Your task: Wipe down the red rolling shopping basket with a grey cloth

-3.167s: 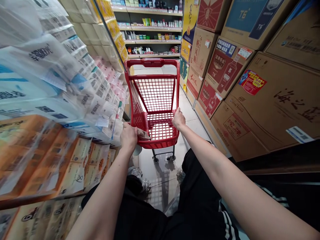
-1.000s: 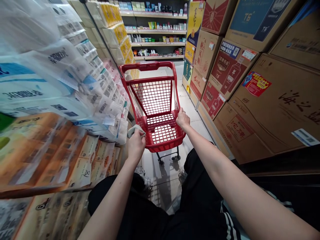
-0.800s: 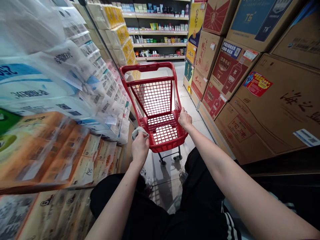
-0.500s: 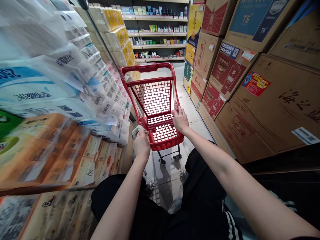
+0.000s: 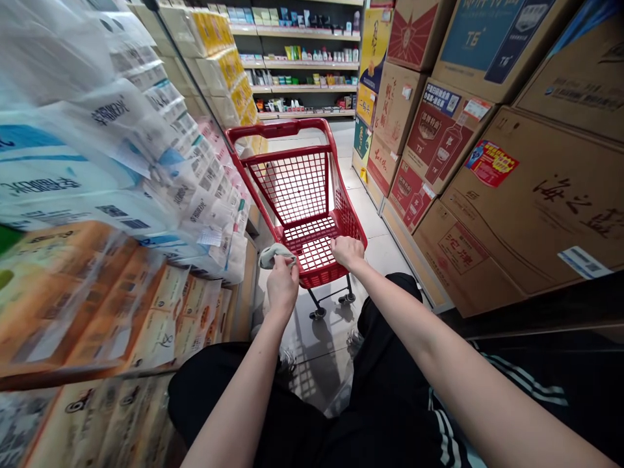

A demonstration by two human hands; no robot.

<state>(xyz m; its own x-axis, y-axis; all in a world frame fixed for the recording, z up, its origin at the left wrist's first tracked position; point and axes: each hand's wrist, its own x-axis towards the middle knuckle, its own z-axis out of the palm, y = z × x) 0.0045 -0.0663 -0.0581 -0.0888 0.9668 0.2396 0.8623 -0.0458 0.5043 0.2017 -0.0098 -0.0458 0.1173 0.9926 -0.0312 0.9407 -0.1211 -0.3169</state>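
Two hands at the near rim of a red shopping cart in a store aisle.

The left hand [image 5: 283, 286] had its fingers clenched around a crumpled grey-green cloth [image 5: 273, 253], pressing it against the near left corner of the red shopping cart [image 5: 297, 185]. The right hand [image 5: 347, 251] had its fingers curled over the cart's near rim, just beside the left hand. The cart stood on the tiled floor [image 5: 370, 214] in front of the person's knees, with nothing in its basket. Wrapped tissue packs [image 5: 97, 195] crowded the left side, stacked cardboard boxes [image 5: 511, 214] lined the right, and stocked shelves [image 5: 302, 65] closed the far end.
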